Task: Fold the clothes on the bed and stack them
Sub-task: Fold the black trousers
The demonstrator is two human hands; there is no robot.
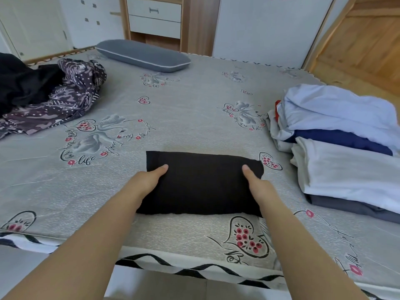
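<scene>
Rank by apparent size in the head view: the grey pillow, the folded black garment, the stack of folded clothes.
1. stack of folded clothes
2. folded black garment, though nearness to the camera inflates it
3. grey pillow, farthest away, so unsure

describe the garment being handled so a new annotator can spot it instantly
On the grey printed bed, look at the near edge, centre. The black folded garment lies there, a flat rectangle gripped at each end by the left hand and right hand; other clothes sit at the sides.

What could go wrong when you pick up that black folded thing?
The black folded cloth is held only at its two ends by the left hand and right hand, so its middle may sag and unfold. The stack on the right looks uneven, so adding to it might topple it.
</scene>
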